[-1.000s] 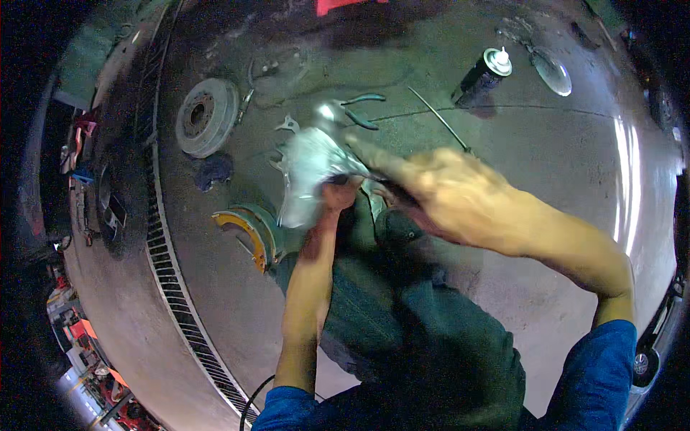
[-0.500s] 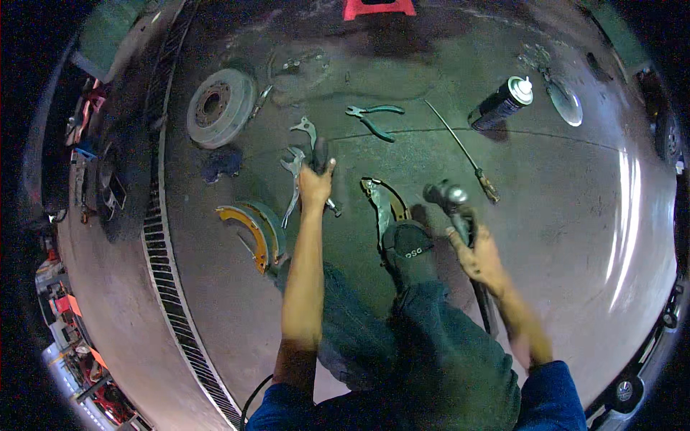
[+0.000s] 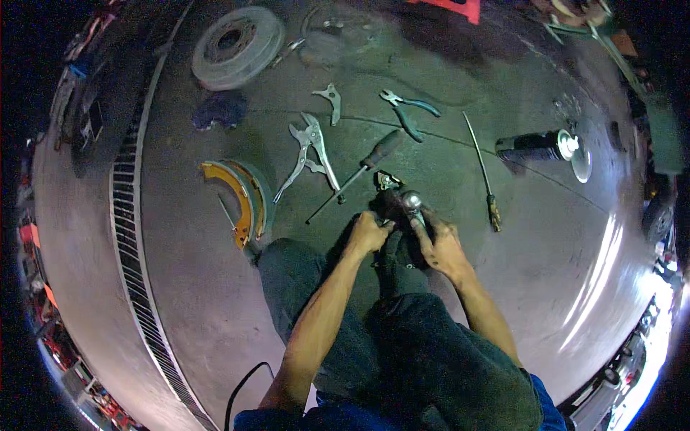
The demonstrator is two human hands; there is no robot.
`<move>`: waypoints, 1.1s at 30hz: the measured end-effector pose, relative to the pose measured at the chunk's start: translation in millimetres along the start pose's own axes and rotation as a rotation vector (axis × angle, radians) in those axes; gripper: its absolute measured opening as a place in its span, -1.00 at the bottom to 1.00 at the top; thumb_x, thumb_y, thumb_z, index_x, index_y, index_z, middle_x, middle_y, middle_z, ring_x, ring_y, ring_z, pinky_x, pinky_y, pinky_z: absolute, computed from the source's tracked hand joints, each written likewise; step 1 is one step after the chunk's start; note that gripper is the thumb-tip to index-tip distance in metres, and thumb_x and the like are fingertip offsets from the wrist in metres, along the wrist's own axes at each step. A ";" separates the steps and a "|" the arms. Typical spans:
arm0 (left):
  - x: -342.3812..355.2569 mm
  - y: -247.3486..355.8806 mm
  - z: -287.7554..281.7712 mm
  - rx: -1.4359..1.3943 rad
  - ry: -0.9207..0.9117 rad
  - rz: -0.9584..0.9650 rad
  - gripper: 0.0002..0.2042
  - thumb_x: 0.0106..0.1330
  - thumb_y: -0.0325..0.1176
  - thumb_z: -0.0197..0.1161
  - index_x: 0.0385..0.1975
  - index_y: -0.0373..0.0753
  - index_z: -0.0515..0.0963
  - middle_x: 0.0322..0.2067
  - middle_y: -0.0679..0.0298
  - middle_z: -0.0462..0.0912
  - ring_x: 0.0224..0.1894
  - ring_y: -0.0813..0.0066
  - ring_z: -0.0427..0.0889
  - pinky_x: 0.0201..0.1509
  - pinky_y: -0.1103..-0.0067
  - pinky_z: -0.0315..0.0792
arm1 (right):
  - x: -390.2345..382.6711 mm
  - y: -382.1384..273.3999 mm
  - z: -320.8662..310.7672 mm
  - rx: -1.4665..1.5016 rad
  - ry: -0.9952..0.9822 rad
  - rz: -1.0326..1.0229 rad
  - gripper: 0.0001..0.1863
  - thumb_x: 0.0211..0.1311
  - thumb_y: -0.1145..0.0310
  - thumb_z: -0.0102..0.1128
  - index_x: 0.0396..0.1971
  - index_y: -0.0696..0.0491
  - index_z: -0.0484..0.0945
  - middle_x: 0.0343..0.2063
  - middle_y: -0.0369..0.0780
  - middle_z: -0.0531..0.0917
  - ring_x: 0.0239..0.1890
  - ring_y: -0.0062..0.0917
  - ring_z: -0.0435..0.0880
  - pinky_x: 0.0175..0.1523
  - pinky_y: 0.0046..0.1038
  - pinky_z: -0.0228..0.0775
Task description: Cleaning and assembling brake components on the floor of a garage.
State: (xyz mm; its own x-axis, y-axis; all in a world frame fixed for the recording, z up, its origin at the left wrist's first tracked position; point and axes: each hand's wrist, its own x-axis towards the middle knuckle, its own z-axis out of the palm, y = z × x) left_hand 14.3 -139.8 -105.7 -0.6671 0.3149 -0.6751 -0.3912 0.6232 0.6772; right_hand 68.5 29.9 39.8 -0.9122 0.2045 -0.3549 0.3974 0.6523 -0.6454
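Note:
My right hand is closed round a ball-peen hammer, its bright rounded head over a brake shoe. Beside it, my left hand has its fingers curled on the brake shoe, which stands near my foot; hammer and hands hide most of it. A dark-handled screwdriver lies just beyond my left hand. Locking pliers rest left of that screwdriver. Farther off are a flat metal lever and green-handled cutting pliers.
To the left lie more brake shoes, a dark cloth and a brake drum. A long thin screwdriver and a spray can lie at the right. A floor grate runs along the left.
My left hand has let go of the dark-handled screwdriver, which now lies on the floor, and has moved right to the brake shoe. The hammer has come left over it. The view has shifted.

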 end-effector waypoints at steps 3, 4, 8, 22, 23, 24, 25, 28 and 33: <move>-6.4 7.9 -2.4 0.115 0.048 -0.078 -0.53 0.20 -0.19 0.48 -0.03 -0.42 0.59 -0.05 -0.15 0.69 0.06 -0.09 0.67 0.14 0.27 0.52 | 3.7 2.5 5.8 0.007 -0.038 0.064 -0.51 0.48 0.13 0.09 0.16 0.22 0.52 -0.18 0.20 0.67 -0.12 0.13 0.67 0.11 -0.07 0.48; -9.4 13.2 -4.8 0.093 0.043 -0.072 -0.56 0.20 -0.20 0.48 -0.05 -0.41 0.60 -0.05 -0.15 0.69 0.07 -0.10 0.66 0.14 0.25 0.52 | 6.6 3.4 7.1 -0.020 -0.061 0.097 -0.51 0.48 0.13 0.09 0.17 0.23 0.52 -0.18 0.20 0.67 -0.14 0.12 0.67 0.10 -0.06 0.48; -17.6 33.0 -17.2 0.053 0.013 -0.156 -0.60 0.20 -0.23 0.46 -0.09 -0.40 0.62 -0.05 -0.15 0.69 0.08 -0.12 0.65 0.15 0.21 0.52 | 22.8 -1.0 6.0 -0.298 -0.123 -0.098 -0.53 0.45 0.13 0.11 0.10 0.22 0.57 -0.24 0.23 0.67 -0.21 0.11 0.69 -0.02 -0.08 0.51; -12.2 22.1 -21.9 0.080 -0.044 -0.170 -0.57 0.23 -0.21 0.46 -0.04 -0.40 0.60 -0.03 -0.17 0.67 0.08 -0.15 0.63 0.16 0.21 0.51 | 17.9 -14.7 2.5 -0.184 -0.069 0.002 -0.55 0.51 0.16 0.04 0.18 0.17 0.49 -0.24 0.22 0.66 -0.13 0.17 0.63 0.10 0.00 0.41; -12.8 22.7 -22.9 0.066 -0.074 -0.156 -0.56 0.24 -0.21 0.46 -0.02 -0.40 0.59 -0.02 -0.16 0.67 0.09 -0.15 0.63 0.17 0.21 0.51 | 14.8 -16.0 2.7 -0.171 -0.100 0.105 -0.55 0.50 0.15 0.04 0.19 0.16 0.49 -0.18 0.22 0.65 -0.10 0.18 0.62 0.09 0.00 0.42; -13.4 22.9 -24.8 0.045 -0.097 -0.158 -0.55 0.24 -0.20 0.47 -0.01 -0.41 0.58 0.00 -0.16 0.66 0.09 -0.15 0.62 0.17 0.21 0.51 | 11.4 -17.6 3.3 -0.166 -0.119 0.193 -0.54 0.50 0.15 0.05 0.21 0.14 0.48 -0.13 0.22 0.65 -0.07 0.19 0.61 0.09 0.01 0.43; -15.1 23.9 -24.5 0.083 -0.078 -0.154 -0.55 0.24 -0.20 0.46 -0.01 -0.40 0.58 -0.01 -0.14 0.67 0.10 -0.14 0.63 0.18 0.21 0.51 | 10.1 -19.5 5.9 -0.185 -0.140 0.313 -0.54 0.50 0.14 0.05 0.22 0.13 0.47 -0.07 0.22 0.64 -0.04 0.21 0.59 0.08 0.02 0.44; -16.9 27.4 -24.8 0.129 -0.034 -0.134 -0.56 0.24 -0.20 0.46 -0.02 -0.39 0.59 -0.02 -0.12 0.68 0.10 -0.11 0.63 0.18 0.22 0.51 | 13.2 -21.8 16.8 -0.283 -0.094 0.242 -0.52 0.49 0.03 0.02 0.09 0.14 0.56 -0.11 0.18 0.66 -0.08 0.23 0.61 0.05 0.09 0.47; -26.3 33.7 -24.8 0.128 0.017 -0.102 -0.56 0.27 -0.12 0.43 -0.08 -0.40 0.63 -0.09 -0.16 0.70 0.05 -0.16 0.65 0.13 0.18 0.51 | -2.0 -7.1 10.1 -0.188 0.083 0.009 -0.53 0.48 0.04 0.06 0.04 0.16 0.58 -0.28 0.20 0.67 -0.24 0.20 0.64 0.01 0.06 0.45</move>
State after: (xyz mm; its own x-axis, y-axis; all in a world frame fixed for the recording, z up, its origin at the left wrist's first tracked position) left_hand 2.9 -144.8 -57.8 -0.6392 0.2339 -0.7326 -0.3742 0.7377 0.5620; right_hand 68.5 17.5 38.3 -0.9170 0.2656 -0.2977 0.3870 0.7732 -0.5023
